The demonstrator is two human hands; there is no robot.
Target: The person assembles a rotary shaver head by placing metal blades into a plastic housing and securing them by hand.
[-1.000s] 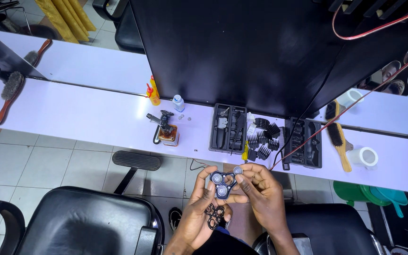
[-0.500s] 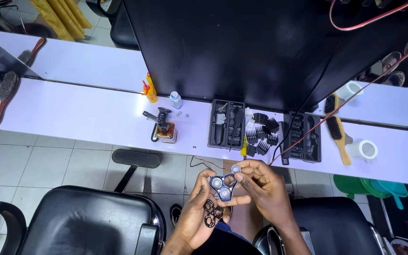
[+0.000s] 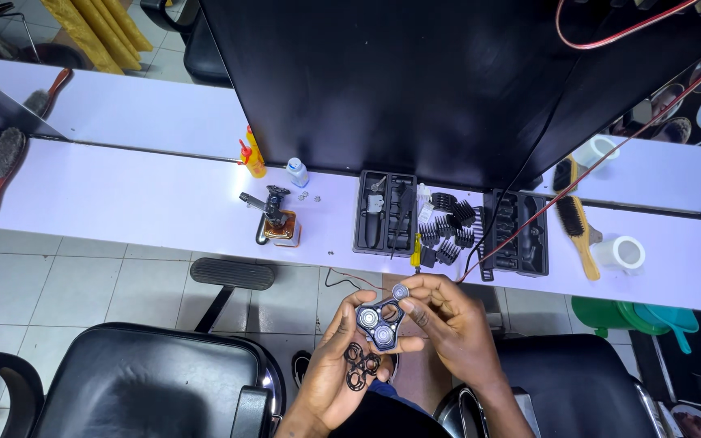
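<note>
Two hands meet low over the floor, just off the white table (image 3: 123,203): left hand (image 3: 342,365) cradles a black retainer frame (image 3: 360,367) and closes on the three-headed shaver head (image 3: 379,323); right hand (image 3: 448,320) pinches a round cutter (image 3: 400,291) at its top corner.

The three-lobed shaver head (image 3: 380,322) between the left hand (image 3: 342,373) and right hand (image 3: 448,324) looks like dark glossy plastic set with round cutters of shiny metal, and the black retaining frame (image 3: 360,367) lying in the left palm looks like thin matt plastic. The counter (image 3: 123,203) has a smooth, pale, slightly glossy laminate top; along its far edge a mirror (image 3: 107,105) gives a glassy reflection, and the black trays (image 3: 386,212) near its middle are matt moulded plastic. At the counter's left end lies a brush (image 3: 0,166) with a varnished wooden handle and soft bristles, and the chair (image 3: 131,381) below the near edge is covered in glossy black leather-like upholstery.
</note>
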